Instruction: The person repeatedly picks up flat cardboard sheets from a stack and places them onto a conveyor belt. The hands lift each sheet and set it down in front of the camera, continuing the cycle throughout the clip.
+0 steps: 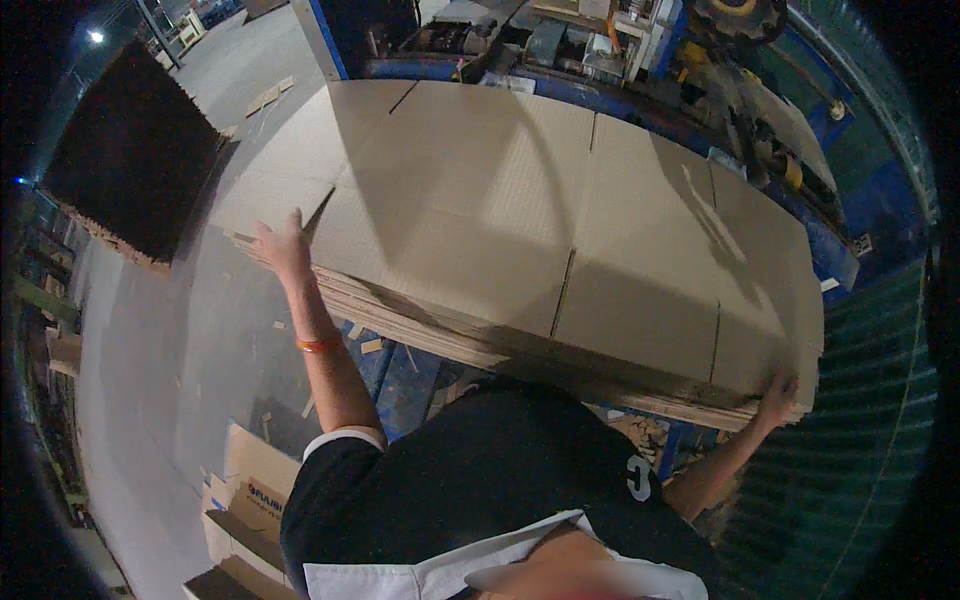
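A wide stack of flat brown cardboard box blanks lies in front of me, its top sheet creased and slotted. At the stack's near left edge is my left hand, thumb and fingers spread against the cardboard beside a slot; an orange band circles that wrist. My right hand is at the near right corner, its fingers curled on the edge of the blanks. The fingertips there are partly hidden.
Blue machinery with rollers borders the stack's far side. A tall dark stack stands at left on the grey floor. Open cardboard boxes sit at lower left. Cardboard scraps lie below the stack, and green corrugated sheeting is at right.
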`<state>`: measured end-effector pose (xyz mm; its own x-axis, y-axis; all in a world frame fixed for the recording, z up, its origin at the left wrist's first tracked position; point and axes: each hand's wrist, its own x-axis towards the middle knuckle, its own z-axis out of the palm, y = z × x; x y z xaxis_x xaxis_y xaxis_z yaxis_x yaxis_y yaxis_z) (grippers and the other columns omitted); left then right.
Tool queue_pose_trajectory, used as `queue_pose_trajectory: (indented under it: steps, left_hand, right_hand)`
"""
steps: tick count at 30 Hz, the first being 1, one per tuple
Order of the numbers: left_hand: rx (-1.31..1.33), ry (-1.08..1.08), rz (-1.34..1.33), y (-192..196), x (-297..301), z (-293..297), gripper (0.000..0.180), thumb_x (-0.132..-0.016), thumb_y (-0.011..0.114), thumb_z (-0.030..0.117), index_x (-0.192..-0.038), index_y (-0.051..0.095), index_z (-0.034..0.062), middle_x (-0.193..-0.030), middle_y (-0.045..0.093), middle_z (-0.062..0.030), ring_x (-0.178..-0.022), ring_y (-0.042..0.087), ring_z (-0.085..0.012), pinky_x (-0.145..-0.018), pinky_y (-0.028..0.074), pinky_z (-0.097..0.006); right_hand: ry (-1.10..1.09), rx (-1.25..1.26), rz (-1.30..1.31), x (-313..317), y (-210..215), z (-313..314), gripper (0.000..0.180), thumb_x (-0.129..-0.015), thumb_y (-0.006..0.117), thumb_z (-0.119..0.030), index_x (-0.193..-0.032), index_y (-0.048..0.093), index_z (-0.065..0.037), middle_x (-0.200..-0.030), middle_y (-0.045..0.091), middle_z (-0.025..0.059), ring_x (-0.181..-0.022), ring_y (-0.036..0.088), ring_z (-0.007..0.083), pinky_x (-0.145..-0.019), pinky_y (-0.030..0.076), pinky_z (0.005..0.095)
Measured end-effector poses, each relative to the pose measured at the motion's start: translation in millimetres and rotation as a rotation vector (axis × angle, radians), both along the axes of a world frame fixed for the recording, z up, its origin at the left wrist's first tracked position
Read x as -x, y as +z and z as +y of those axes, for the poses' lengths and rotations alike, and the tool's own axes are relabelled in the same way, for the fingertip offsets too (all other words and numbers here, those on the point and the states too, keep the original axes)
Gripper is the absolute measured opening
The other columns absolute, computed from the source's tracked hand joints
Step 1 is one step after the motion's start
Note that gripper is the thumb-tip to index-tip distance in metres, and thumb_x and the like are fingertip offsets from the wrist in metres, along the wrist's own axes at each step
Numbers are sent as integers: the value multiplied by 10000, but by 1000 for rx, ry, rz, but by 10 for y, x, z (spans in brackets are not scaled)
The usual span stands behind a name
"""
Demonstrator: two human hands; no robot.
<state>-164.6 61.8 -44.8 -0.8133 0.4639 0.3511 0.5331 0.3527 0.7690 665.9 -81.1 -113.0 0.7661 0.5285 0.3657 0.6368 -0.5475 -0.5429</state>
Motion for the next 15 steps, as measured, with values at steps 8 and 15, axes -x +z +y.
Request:
queue_pose_trajectory:
  steps: [8,15]
  left_hand:
    - [-867,-642,-655,977,805,143,382,-873,531,201,-1141,478,-67,-1102,529,-138,-988,529,-241,-862,441,-371]
    - [-447,-464,-394,947,713,-153,274,-840,530,52,-1106,521,-17,-1048,558,-72,-902,526,-184,-833,406,-281]
  right_hand:
    - [-332,-754,-46,333,337,176,582,-792,631,-260,-1305,420,-85,-1290,460,148,-1111,494,315,-900,411,435]
    - [354,-1030,455,1084,1835,-82,499,-820,572,-56,-1273,387,45,-1194,512,132,-1037,511,241,-891,411,373]
